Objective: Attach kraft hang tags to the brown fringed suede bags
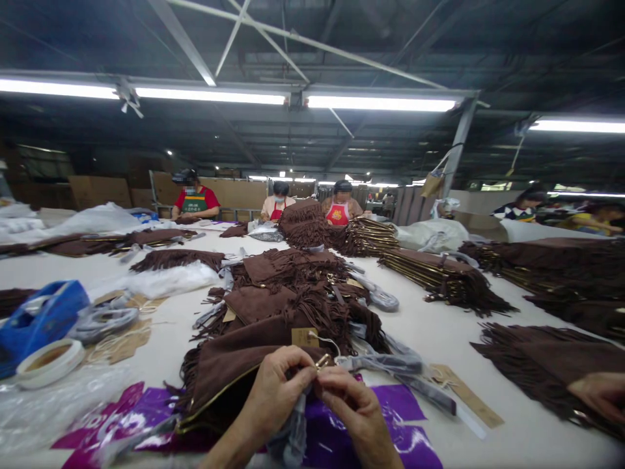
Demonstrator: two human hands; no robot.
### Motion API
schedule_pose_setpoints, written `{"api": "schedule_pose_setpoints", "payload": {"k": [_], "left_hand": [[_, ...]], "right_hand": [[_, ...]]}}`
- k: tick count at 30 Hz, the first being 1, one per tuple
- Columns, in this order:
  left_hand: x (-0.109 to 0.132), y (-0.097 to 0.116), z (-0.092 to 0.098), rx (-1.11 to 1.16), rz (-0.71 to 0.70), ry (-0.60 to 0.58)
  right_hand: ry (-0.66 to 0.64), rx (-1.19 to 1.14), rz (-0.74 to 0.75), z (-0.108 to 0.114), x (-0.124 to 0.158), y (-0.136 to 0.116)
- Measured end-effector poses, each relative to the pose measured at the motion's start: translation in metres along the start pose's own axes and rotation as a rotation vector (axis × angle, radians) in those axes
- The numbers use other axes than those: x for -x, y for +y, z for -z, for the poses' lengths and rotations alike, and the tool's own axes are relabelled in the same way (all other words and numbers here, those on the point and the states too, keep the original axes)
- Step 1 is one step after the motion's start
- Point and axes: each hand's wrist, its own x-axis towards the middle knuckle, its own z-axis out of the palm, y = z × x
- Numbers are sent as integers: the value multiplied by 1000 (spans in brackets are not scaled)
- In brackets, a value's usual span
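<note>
A brown fringed bag (pixel 234 355) with a gold zipper lies in front of me, its zipped edge facing me. My left hand (pixel 280 384) pinches a small gold metal clasp (pixel 322 361) at the bag's right corner. From the other side my right hand (pixel 354 407) closes on the same clasp, fingertips nearly meeting the left ones. A strap wrapped in grey film (pixel 293 430) hangs below my fingers. On the bag rests a tan tag (pixel 303 337) with a white string. Purple plastic bags (pixel 385 430) lie beneath my hands.
More fringed bags (pixel 293 267) are heaped ahead, with stacks (pixel 434 273) to the right. On the left sit a blue tape dispenser (pixel 41 319), a tape roll (pixel 51 363) and clear plastic (pixel 63 404). Another person's hand (pixel 603 394) touches a bag at right. Several people work across the table.
</note>
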Motion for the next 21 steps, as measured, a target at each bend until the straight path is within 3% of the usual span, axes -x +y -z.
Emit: {"api": "schedule_pose_setpoints", "payload": {"k": [3, 8, 14, 21], "left_hand": [[3, 4, 0, -52, 12, -30], [7, 6, -4, -266, -28, -90], [7, -1, -14, -380, -107, -93], [9, 0, -17, -429, -88, -113]], "right_hand": [[97, 98, 58, -3, 0, 3], [176, 145, -67, -4, 1, 5], [78, 150, -66, 6, 2, 5], [-18, 136, -101, 13, 3, 9]]}}
